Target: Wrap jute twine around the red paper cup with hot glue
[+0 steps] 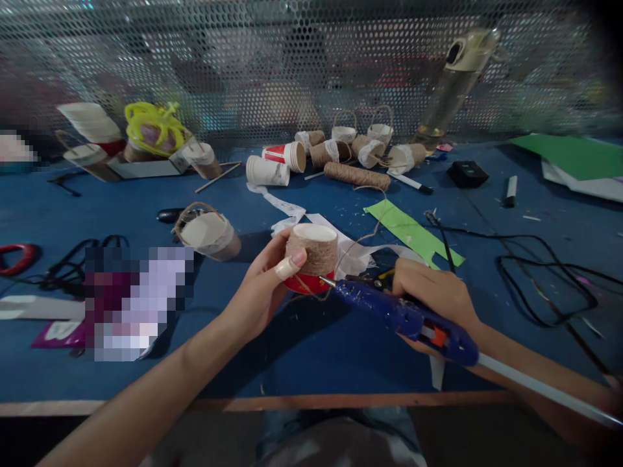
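Note:
My left hand [265, 279] is closed around a paper cup [315, 250], holding it above the table near the middle. Brown twine wraps much of the cup's side, while a red band shows bare near its lower end. My right hand [433, 292] grips a blue glue gun [389, 308] with a long glue stick [545, 386] out of its rear. The gun's metal nozzle is at the cup's red band; whether it touches cannot be made out. A loose strand of twine [372, 232] runs from the cup towards the twine roll [357, 176] behind.
A twine-covered cup with a handle [209, 235] stands left of my hand. Green paper [413, 230] and white lace [280, 204] lie behind. Several finished-looking small baskets [343, 146] line the perforated metal screen [272, 71]. Black cable [540, 311] loops at right; a tall bottle [450, 91] stands back right.

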{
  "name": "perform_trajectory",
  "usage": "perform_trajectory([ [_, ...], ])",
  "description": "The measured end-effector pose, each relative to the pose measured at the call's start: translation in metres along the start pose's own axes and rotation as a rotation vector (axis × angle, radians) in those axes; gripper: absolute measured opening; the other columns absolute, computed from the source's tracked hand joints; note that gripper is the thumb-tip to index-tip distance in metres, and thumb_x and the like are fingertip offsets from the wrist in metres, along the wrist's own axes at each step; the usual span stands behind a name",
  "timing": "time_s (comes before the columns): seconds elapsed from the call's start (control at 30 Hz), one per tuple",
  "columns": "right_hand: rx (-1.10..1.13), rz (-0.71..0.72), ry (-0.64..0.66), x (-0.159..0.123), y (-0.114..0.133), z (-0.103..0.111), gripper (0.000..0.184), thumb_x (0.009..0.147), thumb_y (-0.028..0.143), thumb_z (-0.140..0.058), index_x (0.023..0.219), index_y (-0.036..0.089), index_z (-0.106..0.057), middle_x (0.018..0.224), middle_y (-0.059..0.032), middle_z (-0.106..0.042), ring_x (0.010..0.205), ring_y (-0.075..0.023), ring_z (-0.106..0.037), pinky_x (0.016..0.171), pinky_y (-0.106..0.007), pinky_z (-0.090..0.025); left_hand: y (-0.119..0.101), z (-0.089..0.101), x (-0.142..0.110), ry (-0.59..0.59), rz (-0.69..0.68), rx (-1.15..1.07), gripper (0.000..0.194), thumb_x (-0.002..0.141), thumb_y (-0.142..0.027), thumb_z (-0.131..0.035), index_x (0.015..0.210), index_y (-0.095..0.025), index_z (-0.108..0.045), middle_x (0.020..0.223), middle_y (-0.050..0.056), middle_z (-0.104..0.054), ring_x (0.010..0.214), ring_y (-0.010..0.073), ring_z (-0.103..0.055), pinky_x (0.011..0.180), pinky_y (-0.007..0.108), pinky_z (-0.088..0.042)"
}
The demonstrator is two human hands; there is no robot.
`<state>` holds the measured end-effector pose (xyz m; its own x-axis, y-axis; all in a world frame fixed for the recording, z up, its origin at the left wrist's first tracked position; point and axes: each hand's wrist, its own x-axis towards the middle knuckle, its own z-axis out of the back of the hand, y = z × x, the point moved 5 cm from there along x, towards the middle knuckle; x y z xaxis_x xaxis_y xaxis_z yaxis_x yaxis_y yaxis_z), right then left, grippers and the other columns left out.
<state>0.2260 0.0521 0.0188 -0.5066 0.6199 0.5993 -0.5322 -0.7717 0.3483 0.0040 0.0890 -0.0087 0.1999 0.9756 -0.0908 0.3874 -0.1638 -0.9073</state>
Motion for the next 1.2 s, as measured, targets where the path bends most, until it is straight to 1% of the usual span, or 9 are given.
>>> perform_trajectory([
  [0.27, -0.023, -0.014, -0.018, -0.001, -0.004, 0.002, 0.026, 0.085, 0.014, -0.060, 0.079, 0.025, -0.038, 0.071, 0.0047, -0.037, 0.058, -0.0110, -0.035, 0.051, -0.025, -0.028, -0.003, 0.001, 0.001, -0.008, -0.026, -0.015, 0.026, 0.089, -0.033, -0.074, 0.113, -0.023, -0.076, 0.121, 0.007, -0.075, 0.118, 0.0293, -0.067, 0.100, 0.039, -0.057],
  [0.4, -0.002, -0.104, 0.036, -0.002, -0.012, 0.002, 0.027, 0.080, 0.017, -0.065, 0.080, 0.025, -0.039, 0.072, 0.0043, -0.041, 0.059, -0.0117, -0.039, 0.053, -0.025, -0.032, -0.005, 0.004, 0.002, -0.079, -0.026, -0.007, 0.027, 0.086, -0.033, -0.078, 0.111, -0.023, -0.076, 0.115, 0.005, -0.076, 0.113, 0.0265, -0.070, 0.094, 0.034, -0.059],
  [0.5, 0.070, -0.165, -0.011, 0.000, -0.015, 0.006, 0.029, 0.079, 0.013, -0.066, 0.076, 0.024, -0.040, 0.071, 0.0041, -0.043, 0.058, -0.0118, -0.041, 0.053, -0.026, -0.032, -0.006, 0.003, 0.002, -0.103, -0.028, -0.017, 0.030, 0.083, -0.033, -0.081, 0.111, -0.021, -0.074, 0.115, 0.007, -0.076, 0.111, 0.0271, -0.071, 0.092, 0.033, -0.060],
  [0.6, 0.208, -0.220, -0.044, 0.005, -0.013, 0.010, 0.023, 0.082, 0.010, -0.065, 0.077, 0.024, -0.048, 0.073, 0.0016, -0.052, 0.062, -0.0133, -0.051, 0.056, -0.028, -0.040, -0.005, 0.001, 0.002, -0.089, -0.024, -0.027, 0.035, 0.083, -0.032, -0.081, 0.114, -0.020, -0.072, 0.120, 0.009, -0.075, 0.116, 0.0294, -0.070, 0.095, 0.036, -0.059],
  [0.73, 0.366, -0.259, -0.061, 0.010, -0.006, 0.011, 0.011, 0.086, 0.014, -0.069, 0.091, 0.023, -0.066, 0.089, -0.0040, -0.069, 0.084, -0.0204, -0.068, 0.076, -0.033, -0.054, 0.000, 0.001, 0.002, -0.100, 0.046, -0.017, 0.044, 0.080, -0.034, -0.084, 0.120, -0.021, -0.070, 0.126, 0.010, -0.074, 0.120, 0.0306, -0.068, 0.098, 0.037, -0.056],
  [0.87, 0.444, -0.342, 0.060, 0.007, -0.008, -0.006, 0.034, 0.078, 0.026, -0.085, 0.109, 0.024, -0.070, 0.108, -0.0070, -0.075, 0.103, -0.0280, -0.073, 0.082, -0.036, -0.059, 0.002, -0.001, 0.000, -0.125, 0.088, -0.001, 0.050, 0.076, -0.035, -0.088, 0.121, -0.021, -0.071, 0.122, 0.010, -0.076, 0.116, 0.0304, -0.069, 0.096, 0.036, -0.057],
  [0.97, 0.585, -0.367, 0.015, 0.005, -0.011, -0.015, 0.043, 0.078, 0.023, -0.086, 0.116, 0.027, -0.067, 0.113, -0.0058, -0.075, 0.107, -0.0285, -0.073, 0.088, -0.040, -0.060, 0.003, -0.002, 0.000, -0.138, 0.084, -0.001, 0.047, 0.076, -0.033, -0.088, 0.119, -0.023, -0.072, 0.116, 0.007, -0.077, 0.114, 0.0280, -0.070, 0.097, 0.035, -0.056],
  [1.1, 0.725, -0.440, 0.072, 0.004, -0.010, -0.027, 0.034, 0.078, 0.026, -0.087, 0.106, 0.027, -0.069, 0.095, -0.0003, -0.079, 0.095, -0.0236, -0.077, 0.101, -0.046, -0.057, 0.006, -0.002, 0.000, -0.139, 0.079, -0.002, 0.047, 0.077, -0.032, -0.088, 0.120, -0.023, -0.071, 0.123, 0.006, -0.075, 0.116, 0.0263, -0.069, 0.100, 0.036, -0.054],
  [1.2, 0.728, -0.560, 0.063, 0.001, -0.012, -0.028, 0.027, 0.078, 0.028, -0.087, 0.099, 0.027, -0.070, 0.092, 0.0009, -0.078, 0.081, -0.0195, -0.076, 0.091, -0.040, -0.062, 0.006, -0.003, 0.000, -0.117, 0.066, 0.005, 0.048, 0.078, -0.031, -0.088, 0.122, -0.023, -0.069, 0.126, 0.007, -0.074, 0.118, 0.0262, -0.067, 0.102, 0.037, -0.053],
])
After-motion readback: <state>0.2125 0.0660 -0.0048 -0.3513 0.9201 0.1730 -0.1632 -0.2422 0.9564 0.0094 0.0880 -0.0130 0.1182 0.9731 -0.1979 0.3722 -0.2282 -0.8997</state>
